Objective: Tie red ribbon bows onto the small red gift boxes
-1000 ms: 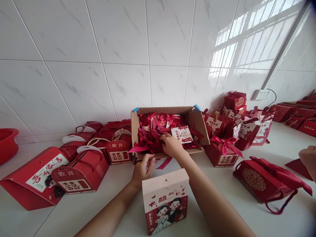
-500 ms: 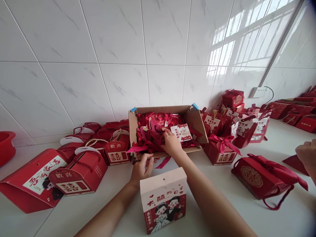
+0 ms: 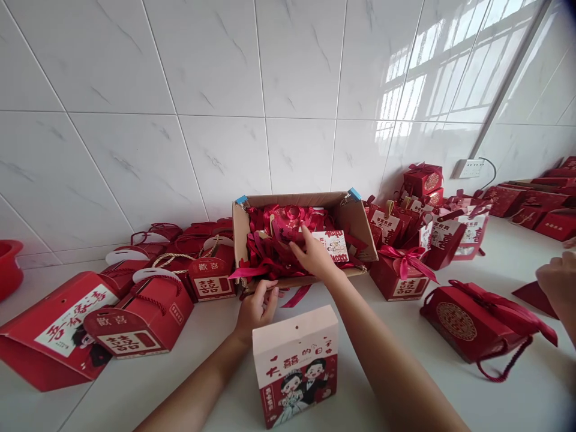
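An open cardboard box (image 3: 369,231) stands against the tiled wall, filled with a tangle of red ribbons (image 3: 265,246) and a white-and-red printed card (image 3: 335,247). My left hand (image 3: 258,309) grips the box's lower front edge, its fingers partly hidden. Above the ribbons, my right hand (image 3: 315,257) reaches in with thumb and forefinger apart; nothing shows between them. It partly covers the card. Between my forearms a white-and-red gift box (image 3: 296,366) with a cartoon couple stands upright on the counter.
Red gift boxes with cord handles (image 3: 139,315) crowd the left, beside a red basin (image 3: 9,270). To the right are ribboned boxes (image 3: 468,324) and small gift bags (image 3: 443,237). Another person's hand (image 3: 558,282) is at the right edge, near a socket strip (image 3: 468,168) farther back.
My right hand has lifted slightly and its fingers have spread, shifting over the card. My left hand stays at the box's front edge. The view has shifted a little.
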The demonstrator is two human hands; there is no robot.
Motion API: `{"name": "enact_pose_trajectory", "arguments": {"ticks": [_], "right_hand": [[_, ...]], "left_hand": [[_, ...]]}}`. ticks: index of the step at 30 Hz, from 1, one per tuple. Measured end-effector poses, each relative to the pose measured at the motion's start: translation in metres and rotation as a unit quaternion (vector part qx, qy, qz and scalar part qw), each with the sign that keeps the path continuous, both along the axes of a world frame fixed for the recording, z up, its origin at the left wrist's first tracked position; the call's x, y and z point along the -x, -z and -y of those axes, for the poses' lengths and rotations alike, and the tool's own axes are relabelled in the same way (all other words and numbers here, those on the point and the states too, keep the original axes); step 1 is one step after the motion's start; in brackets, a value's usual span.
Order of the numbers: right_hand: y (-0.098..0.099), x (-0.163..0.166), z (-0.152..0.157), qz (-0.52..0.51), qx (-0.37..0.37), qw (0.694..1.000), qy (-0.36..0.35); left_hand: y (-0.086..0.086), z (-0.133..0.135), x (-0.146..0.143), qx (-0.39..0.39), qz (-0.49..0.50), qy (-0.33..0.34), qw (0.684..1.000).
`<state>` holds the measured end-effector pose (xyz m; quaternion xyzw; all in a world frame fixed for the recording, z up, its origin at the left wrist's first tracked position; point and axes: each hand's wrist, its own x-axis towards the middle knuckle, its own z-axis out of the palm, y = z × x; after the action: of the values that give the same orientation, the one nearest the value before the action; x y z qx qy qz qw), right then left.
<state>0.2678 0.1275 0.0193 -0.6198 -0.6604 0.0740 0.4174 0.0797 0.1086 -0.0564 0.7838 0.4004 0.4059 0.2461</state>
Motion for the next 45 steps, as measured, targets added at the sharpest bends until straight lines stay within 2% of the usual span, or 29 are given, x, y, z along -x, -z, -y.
{"name": "enact_pose_trajectory", "arguments": {"ticks": [4, 7, 10, 14, 17, 22, 25, 26, 28, 30, 31, 32, 34, 37, 41, 45], "right_hand": [[-0.010, -0.016, 0.000, -0.122, -0.038, 0.989, 0.080], [-0.016, -0.033, 0.003, -0.152, -0.053, 0.973, 0.167], [-0.019, -0.044, 0.008, -0.131, -0.084, 0.961, 0.227], [-0.023, -0.045, 0.013, -0.100, -0.128, 0.958, 0.238], [-0.025, -0.041, 0.015, -0.086, -0.117, 0.953, 0.266], [-0.030, -0.042, 0.020, -0.072, -0.035, 0.952, 0.295], [-0.037, -0.042, 0.024, -0.016, -0.081, 0.939, 0.335], [-0.038, -0.040, 0.024, 0.007, -0.104, 0.940, 0.324], [-0.038, -0.032, 0.022, 0.049, -0.121, 0.966, 0.225], [-0.032, -0.020, 0.017, 0.095, -0.067, 0.990, 0.086], [-0.026, -0.014, 0.013, 0.116, -0.026, 0.992, 0.035], [-0.019, -0.008, 0.009, 0.136, 0.015, 0.990, 0.018], [-0.006, 0.003, 0.002, 0.151, 0.051, 0.987, 0.032], [0.008, 0.010, -0.004, 0.152, 0.055, 0.985, 0.064], [0.010, 0.009, -0.004, 0.167, 0.054, 0.981, 0.087], [0.009, 0.008, -0.004, 0.189, 0.061, 0.978, 0.069]], "left_hand": [[-0.002, 0.002, -0.001, 0.005, 0.006, 0.000, 1.000], [-0.003, 0.003, -0.001, 0.010, 0.007, 0.001, 1.000], [-0.002, 0.002, -0.001, 0.009, 0.010, 0.002, 1.000], [0.000, 0.000, -0.001, 0.005, 0.016, 0.005, 1.000], [0.001, 0.000, -0.001, 0.000, 0.014, 0.006, 1.000], [0.001, -0.001, -0.001, 0.002, 0.016, 0.005, 1.000], [0.004, -0.004, 0.000, -0.003, 0.015, 0.008, 1.000], [0.005, -0.005, 0.000, -0.006, 0.016, 0.010, 1.000], [0.006, -0.007, 0.000, -0.012, 0.017, 0.014, 1.000], [0.007, -0.007, 0.000, -0.015, 0.016, 0.013, 1.000], [0.007, -0.007, 0.000, -0.016, 0.014, 0.012, 1.000], [0.007, -0.007, 0.000, -0.017, 0.012, 0.012, 1.000], [0.005, -0.005, 0.000, -0.017, 0.008, 0.012, 1.000], [0.003, -0.003, 0.001, -0.019, 0.002, 0.010, 1.000], [0.001, -0.001, 0.000, -0.020, -0.010, -0.002, 1.000], [0.001, -0.001, 0.001, -0.019, -0.009, -0.003, 1.000]]}}
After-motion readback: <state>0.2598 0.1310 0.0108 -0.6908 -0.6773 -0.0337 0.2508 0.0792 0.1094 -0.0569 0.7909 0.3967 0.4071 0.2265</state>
